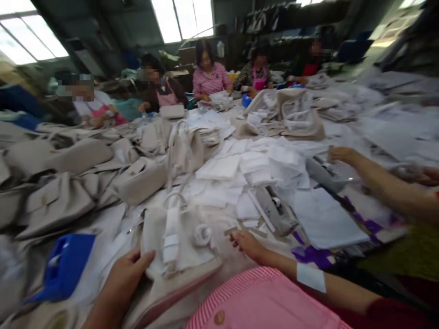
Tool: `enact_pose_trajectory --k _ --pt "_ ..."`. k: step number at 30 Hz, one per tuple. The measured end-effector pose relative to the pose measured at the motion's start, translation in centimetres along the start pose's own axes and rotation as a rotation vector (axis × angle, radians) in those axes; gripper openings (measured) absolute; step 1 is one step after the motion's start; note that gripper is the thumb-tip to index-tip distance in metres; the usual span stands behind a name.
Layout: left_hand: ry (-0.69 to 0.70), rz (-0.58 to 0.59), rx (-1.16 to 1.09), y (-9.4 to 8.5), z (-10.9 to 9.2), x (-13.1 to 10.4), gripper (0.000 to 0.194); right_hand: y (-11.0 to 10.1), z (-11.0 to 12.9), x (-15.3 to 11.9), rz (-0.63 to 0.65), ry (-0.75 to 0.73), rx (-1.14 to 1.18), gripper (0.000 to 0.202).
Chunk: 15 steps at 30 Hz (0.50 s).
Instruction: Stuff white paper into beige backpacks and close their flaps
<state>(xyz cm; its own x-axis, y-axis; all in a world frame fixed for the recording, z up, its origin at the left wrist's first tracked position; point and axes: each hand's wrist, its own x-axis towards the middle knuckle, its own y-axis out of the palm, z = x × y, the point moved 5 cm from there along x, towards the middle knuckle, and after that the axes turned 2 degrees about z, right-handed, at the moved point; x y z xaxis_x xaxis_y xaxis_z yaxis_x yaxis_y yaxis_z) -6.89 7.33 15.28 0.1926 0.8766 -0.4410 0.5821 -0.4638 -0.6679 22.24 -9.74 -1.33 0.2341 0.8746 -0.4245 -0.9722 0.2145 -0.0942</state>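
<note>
While our left hand [120, 278] touches the pale bag [188, 262], our right hand [248, 244] curls by a beige strip [232, 230]; can't tell if either's pinching. Strap wrap's [171, 240] on, what's left is anyone's guess.

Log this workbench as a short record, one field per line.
Left hand: left hand, at the near bag's left edge
Right hand: right hand, beside a thin strip; grip unclear
Near bag: pale bag, white-wrapped strap lying across it
Left side: blue object; more pale bags beyond
Centre: loose white sheets
Right side: another person's arm reaching in
Far side: five people, one in a striped top
</note>
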Motion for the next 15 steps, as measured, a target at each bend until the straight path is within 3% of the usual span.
enact_pose_trajectory --k 2,4,7,10,12,13,15 --pt "0.038 -0.006 0.211 -2.0 -1.4 -0.3 0.026 0.3 -0.6 0.1 0.011 0.039 0.048 0.045" --pt "0.111 -0.092 0.523 -2.4 -4.1 -1.2 0.022 0.8 -0.7 0.1 0.049 0.055 0.056 0.044" --pt "0.236 -0.105 0.697 1.3 -8.4 -3.2 0.019 1.7 0.2 0.2 0.100 0.028 0.071 0.043" --pt "0.601 0.040 0.420 6.3 -11.8 -5.3 0.025 1.6 1.6 0.5 0.068 0.001 0.065 0.044" --pt "0.733 -0.016 0.271 7.1 -11.6 -5.3 0.027 1.1 2.1 0.7 0.027 0.004 0.060 0.045" --pt "0.734 -0.085 0.229 6.7 -10.6 -4.7 0.027 0.8 2.2 0.7 0.019 0.009 0.060 0.046" --pt "0.606 -0.238 0.183 5.0 -7.0 -2.4 0.029 0.5 2.0 0.5 0.036 0.017 0.076 0.046"
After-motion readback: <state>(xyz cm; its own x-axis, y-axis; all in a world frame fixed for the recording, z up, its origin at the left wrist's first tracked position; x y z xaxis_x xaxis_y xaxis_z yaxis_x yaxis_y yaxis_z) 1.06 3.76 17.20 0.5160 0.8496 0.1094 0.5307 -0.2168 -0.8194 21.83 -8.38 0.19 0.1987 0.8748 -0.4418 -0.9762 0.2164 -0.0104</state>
